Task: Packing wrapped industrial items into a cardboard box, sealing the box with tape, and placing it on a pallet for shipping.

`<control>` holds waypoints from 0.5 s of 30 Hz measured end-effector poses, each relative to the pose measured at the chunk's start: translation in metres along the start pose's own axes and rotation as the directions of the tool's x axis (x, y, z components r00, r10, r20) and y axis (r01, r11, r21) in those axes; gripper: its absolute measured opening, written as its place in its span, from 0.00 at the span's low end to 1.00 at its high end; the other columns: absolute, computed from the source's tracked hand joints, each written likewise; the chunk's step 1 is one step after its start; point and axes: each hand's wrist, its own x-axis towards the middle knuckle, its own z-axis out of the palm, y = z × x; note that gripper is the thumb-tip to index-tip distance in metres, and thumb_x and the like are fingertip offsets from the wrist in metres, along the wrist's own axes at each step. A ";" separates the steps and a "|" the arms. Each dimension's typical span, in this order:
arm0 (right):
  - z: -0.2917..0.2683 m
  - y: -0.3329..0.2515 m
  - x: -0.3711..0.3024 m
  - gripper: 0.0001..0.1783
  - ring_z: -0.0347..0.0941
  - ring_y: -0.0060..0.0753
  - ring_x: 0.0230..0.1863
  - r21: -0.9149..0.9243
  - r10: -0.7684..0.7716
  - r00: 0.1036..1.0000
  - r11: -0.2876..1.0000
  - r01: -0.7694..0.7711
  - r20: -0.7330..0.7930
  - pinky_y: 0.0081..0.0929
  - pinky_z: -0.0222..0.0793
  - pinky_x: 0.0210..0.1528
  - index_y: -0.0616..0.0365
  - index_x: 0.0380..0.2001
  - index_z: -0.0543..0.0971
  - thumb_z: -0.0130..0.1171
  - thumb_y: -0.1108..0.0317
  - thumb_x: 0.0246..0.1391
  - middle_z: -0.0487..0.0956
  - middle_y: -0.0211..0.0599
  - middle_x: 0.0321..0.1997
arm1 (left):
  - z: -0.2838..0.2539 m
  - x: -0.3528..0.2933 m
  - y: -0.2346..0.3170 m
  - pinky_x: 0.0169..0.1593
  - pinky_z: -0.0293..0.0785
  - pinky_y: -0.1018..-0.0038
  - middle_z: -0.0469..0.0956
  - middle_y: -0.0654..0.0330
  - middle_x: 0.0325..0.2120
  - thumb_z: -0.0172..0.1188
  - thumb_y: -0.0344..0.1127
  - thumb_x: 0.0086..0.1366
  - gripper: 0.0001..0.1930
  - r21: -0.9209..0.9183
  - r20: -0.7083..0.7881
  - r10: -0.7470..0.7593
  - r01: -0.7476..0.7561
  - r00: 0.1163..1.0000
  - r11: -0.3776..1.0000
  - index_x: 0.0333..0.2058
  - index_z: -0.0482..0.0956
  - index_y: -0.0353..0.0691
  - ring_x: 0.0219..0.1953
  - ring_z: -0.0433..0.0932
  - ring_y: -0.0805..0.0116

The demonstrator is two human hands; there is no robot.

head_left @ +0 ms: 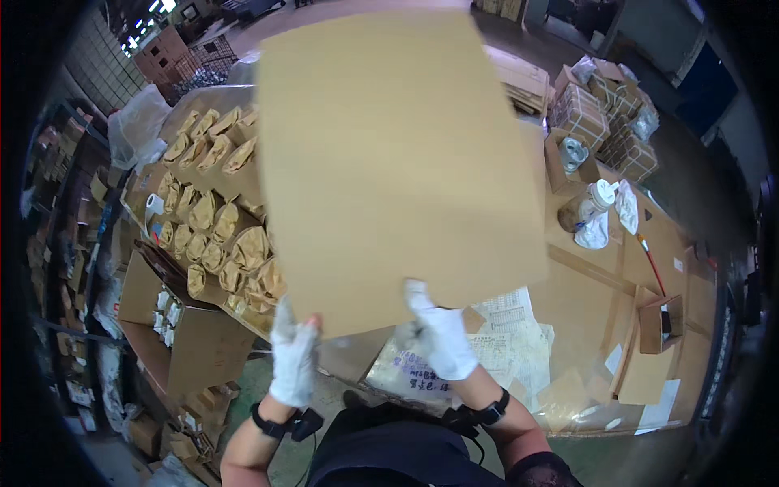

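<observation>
A large flat sheet of brown cardboard (398, 178) is raised in front of me and hides the middle of the table. My left hand (294, 353), in a white glove with a bare fingertip showing, grips the sheet's near left edge. Farther right along the same edge, my right hand (442, 337) is also gloved in white and closed on the sheet, its thumb on the upper face. Printed papers (507, 341) lie on the table beside my right hand. To the left of the sheet stand rows of brown paper bags (213, 211) with folded tops.
An open carton (203, 349) with white items inside stands at the lower left. On the right of the table (584, 292) are a jar with a white lid (600, 195), a red stick (653, 264) and a small open box (659, 325). Strapped cartons (580, 114) are stacked beyond.
</observation>
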 end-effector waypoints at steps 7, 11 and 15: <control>0.170 0.071 -0.064 0.14 0.73 0.22 0.28 -0.305 0.293 0.880 0.935 -0.182 0.373 0.23 0.70 0.30 0.59 0.44 0.72 0.57 0.65 0.57 0.76 0.30 0.38 | -0.241 -0.120 -0.022 0.39 0.69 0.78 0.76 0.65 0.32 0.43 0.49 0.72 0.22 0.214 -0.482 0.184 -0.089 0.857 0.973 0.40 0.76 0.35 0.34 0.72 0.78; 0.265 0.160 -0.111 0.11 0.70 0.22 0.20 -0.270 0.235 0.848 0.956 -0.114 0.475 0.19 0.65 0.14 0.58 0.41 0.73 0.57 0.66 0.57 0.75 0.30 0.30 | -0.353 -0.185 -0.055 0.26 0.58 0.80 0.66 0.72 0.21 0.43 0.47 0.72 0.20 0.155 -0.642 0.102 -0.001 0.760 0.988 0.33 0.76 0.37 0.23 0.59 0.83; 0.355 0.240 -0.143 0.15 0.73 0.23 0.23 -0.259 0.399 0.704 0.917 -0.304 0.587 0.20 0.70 0.19 0.56 0.47 0.69 0.56 0.68 0.57 0.75 0.32 0.39 | -0.439 -0.280 -0.057 0.26 0.62 0.82 0.71 0.69 0.22 0.46 0.45 0.72 0.18 0.067 -0.709 -0.050 0.139 0.704 0.988 0.33 0.77 0.37 0.22 0.65 0.81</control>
